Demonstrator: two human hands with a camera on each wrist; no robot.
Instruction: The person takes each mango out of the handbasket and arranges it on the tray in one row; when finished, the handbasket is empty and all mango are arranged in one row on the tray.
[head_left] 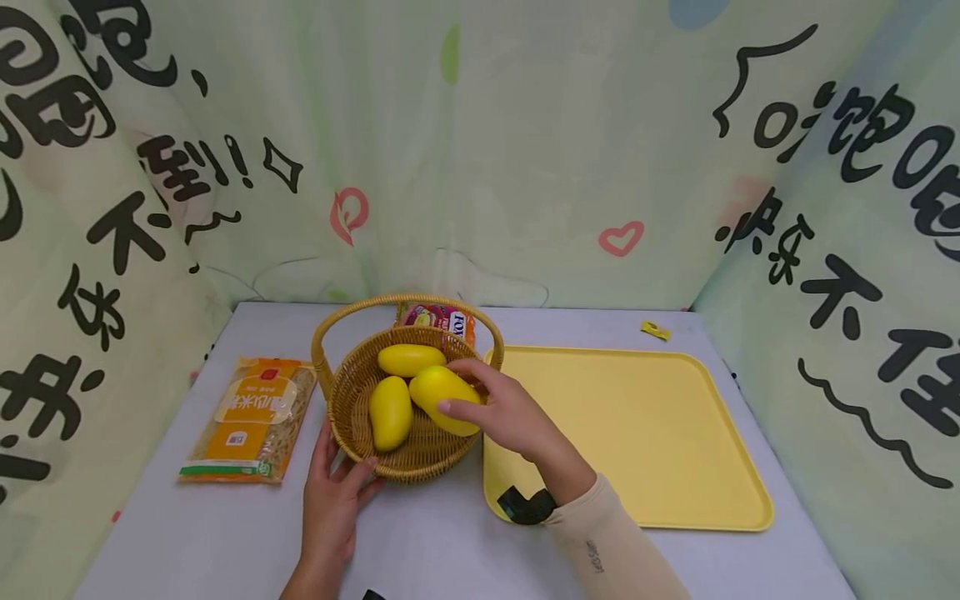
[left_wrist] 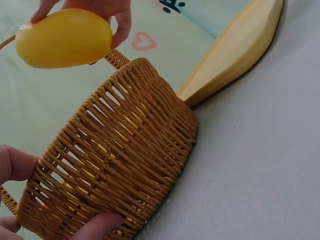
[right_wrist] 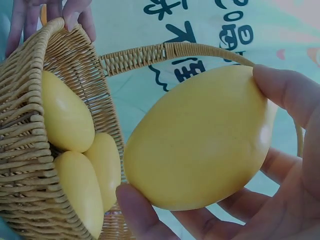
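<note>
A woven wicker basket (head_left: 347,408) with a tall arched handle stands on the table. My left hand (head_left: 335,496) grips its near-left rim, with fingers against the woven side (left_wrist: 115,150). Above the basket's right part, my right hand (head_left: 513,408) holds a yellow mango (head_left: 442,398) between thumb and fingers. That mango (right_wrist: 200,140) is raised clear of the others in the right wrist view. Inside the basket lie three more mangoes, one at the back (head_left: 410,360), one at the left (head_left: 390,414), and a third that the held one hides from the head view.
Right of the basket lies a yellow tray (head_left: 630,433). An orange-printed bag of grain (head_left: 251,421) lies to the left. Behind the basket is a purple snack packet (head_left: 459,322), partly hidden. A small yellow packet (head_left: 656,331) lies beyond the tray. Printed curtains surround the table.
</note>
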